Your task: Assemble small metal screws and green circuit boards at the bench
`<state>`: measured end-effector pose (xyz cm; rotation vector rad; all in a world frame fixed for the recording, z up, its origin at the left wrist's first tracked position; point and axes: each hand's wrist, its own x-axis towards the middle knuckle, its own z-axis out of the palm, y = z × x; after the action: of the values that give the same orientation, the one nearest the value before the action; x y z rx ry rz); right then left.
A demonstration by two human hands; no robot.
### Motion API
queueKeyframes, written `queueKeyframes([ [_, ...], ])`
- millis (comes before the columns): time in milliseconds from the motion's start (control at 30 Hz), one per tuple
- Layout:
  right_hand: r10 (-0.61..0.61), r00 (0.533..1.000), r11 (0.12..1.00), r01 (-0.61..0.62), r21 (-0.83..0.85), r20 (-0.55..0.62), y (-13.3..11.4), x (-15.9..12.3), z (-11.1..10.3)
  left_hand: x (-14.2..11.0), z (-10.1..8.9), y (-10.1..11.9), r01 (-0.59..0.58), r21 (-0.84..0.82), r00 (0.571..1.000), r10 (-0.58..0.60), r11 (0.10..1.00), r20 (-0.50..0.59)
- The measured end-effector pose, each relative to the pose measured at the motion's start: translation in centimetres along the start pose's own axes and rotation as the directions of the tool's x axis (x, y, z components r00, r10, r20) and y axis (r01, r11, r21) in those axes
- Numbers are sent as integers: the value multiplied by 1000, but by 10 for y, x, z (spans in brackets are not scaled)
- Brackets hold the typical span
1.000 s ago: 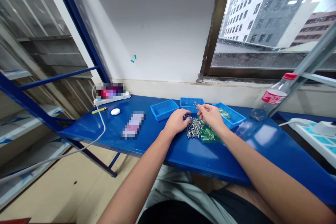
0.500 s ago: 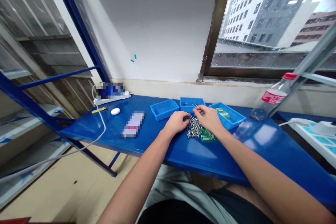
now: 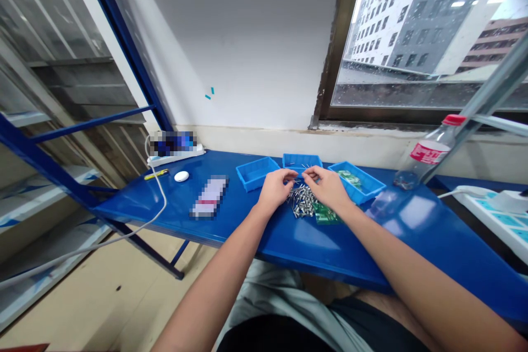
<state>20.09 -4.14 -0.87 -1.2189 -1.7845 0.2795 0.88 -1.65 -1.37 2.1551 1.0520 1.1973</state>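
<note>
My left hand (image 3: pixel 277 186) is above the left edge of a pile of small silver metal parts (image 3: pixel 303 202), some with thin shafts. Its thumb and fingers are drawn together in a pinch; whatever they hold is too small to make out. Close by on the right, my right hand (image 3: pixel 328 187) is also pinched, its fingertips facing those of the left. I cannot tell what is between them. Green circuit boards (image 3: pixel 326 214) lie beside the pile, partly under my right wrist.
Behind my hands stand a left blue bin (image 3: pixel 256 180), a middle blue bin (image 3: pixel 301 157) with a few thin pieces, and a right blue bin (image 3: pixel 373 190) holding green boards. A plastic bottle (image 3: pixel 429 154), a blurred phone-like item (image 3: pixel 209 198), a white round object (image 3: pixel 181 176) and a cable (image 3: pixel 163 198) are around.
My left hand has lifted slightly off the pile, its fingertips rising towards the right hand's. The right hand has hardly moved.
</note>
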Motion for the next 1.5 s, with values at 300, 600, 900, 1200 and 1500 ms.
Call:
queueKeyframes([
  [300,-125,991,992,125,14,53,4,1,2,2,1,3,26,-234,997,-42,972,-67],
  [600,-66,996,996,62,57,63,3,-1,6,2,4,4,34,-389,996,-62,920,-61],
  [900,-27,1000,999,27,39,-1,-6,-1,0,-4,-6,19,127,-193,990,-114,973,78],
  [1200,-10,998,994,2,111,70,2,-1,6,-1,-1,6,89,-271,996,-88,959,14],
  [1500,49,997,991,-57,123,66,-3,-1,2,-2,-1,9,53,-184,999,-52,981,12],
])
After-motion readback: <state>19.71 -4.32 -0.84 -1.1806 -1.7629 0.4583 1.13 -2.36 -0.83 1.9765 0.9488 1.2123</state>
